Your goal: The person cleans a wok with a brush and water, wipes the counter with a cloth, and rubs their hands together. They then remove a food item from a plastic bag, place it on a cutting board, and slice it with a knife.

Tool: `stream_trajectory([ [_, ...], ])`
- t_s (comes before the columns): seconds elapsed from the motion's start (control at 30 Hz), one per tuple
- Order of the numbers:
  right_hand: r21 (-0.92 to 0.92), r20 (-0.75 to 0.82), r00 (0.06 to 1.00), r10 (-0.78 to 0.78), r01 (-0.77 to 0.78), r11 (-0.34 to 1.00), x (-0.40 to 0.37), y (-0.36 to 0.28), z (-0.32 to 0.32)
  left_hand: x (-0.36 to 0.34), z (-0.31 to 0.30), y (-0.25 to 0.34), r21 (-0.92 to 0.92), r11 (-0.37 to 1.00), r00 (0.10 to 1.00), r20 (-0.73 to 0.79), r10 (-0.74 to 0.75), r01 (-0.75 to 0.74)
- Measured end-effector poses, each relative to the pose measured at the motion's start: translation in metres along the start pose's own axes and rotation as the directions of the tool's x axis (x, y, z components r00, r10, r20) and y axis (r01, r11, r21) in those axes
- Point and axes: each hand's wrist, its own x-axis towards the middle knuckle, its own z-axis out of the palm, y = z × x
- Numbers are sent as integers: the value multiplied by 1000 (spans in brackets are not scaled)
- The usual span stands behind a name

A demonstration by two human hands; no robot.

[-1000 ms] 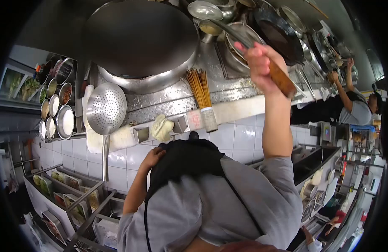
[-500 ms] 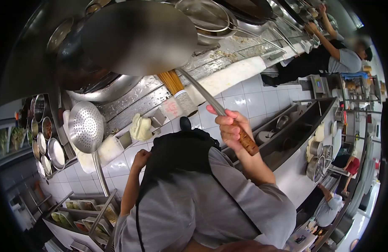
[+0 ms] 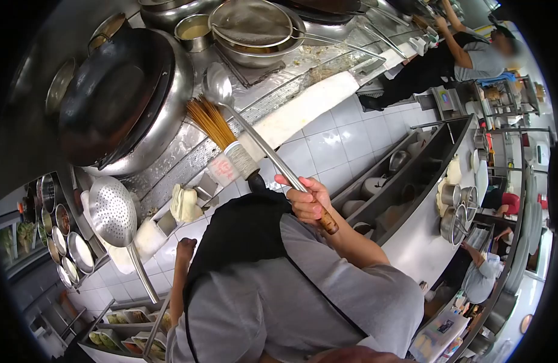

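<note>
My right hand [image 3: 309,202] is wrapped round the wooden-ended handle of a long metal ladle [image 3: 264,145]. The ladle's bowl [image 3: 217,85] lies over the stove counter, beside the straw bristles of a bamboo wok brush [image 3: 221,130], and its shaft slants down to my hand. My left hand [image 3: 186,249] is low at my side, fingers curled in a loose fist, with nothing visible in it. Nearest to it are a bunched pale cloth [image 3: 185,204] and a perforated skimmer [image 3: 113,209]. A dark wok [image 3: 113,91] sits tilted at the left of the stove.
A wire strainer [image 3: 252,21] rests over a metal bowl [image 3: 261,57], beside a small pot [image 3: 194,30]. Several seasoning containers [image 3: 79,251] stand at left. A prep counter [image 3: 421,221] is behind at right. A co-worker [image 3: 460,54] works farther along the stove.
My right hand has moved left and down with the ladle. Its bowl, hidden behind a blurred patch before, now shows over the counter. The view has shifted, and the wok is plainly visible.
</note>
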Motion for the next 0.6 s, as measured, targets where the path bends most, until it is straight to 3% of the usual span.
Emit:
stream_trajectory([
  [0.07,-66,-42,999,20,-23,998,-1,-5,-1,-10,2,14,-35,998,999,-1,-52,52],
  [0.17,-192,-129,991,39,-64,979,-3,-12,2,-2,14,-12,-63,996,998,-8,55,-55],
  [0.27,-421,-285,958,-21,-105,901,-1,-17,18,-6,18,-13,129,943,951,16,307,-307],
  [0.37,-726,-437,881,-180,-228,649,5,-18,39,-10,18,-2,-127,992,999,38,-1,6],
  [0.43,-842,-479,828,-290,-340,419,11,-16,48,-8,21,-10,-96,995,1000,2,-23,23],
  [0.53,-877,-478,771,-420,-444,184,18,-9,52,-10,23,-16,-92,995,999,-15,-32,31],
  [0.6,-865,-384,765,-517,-494,-89,20,-8,46,-15,21,-11,-118,992,998,-16,-55,52],
])
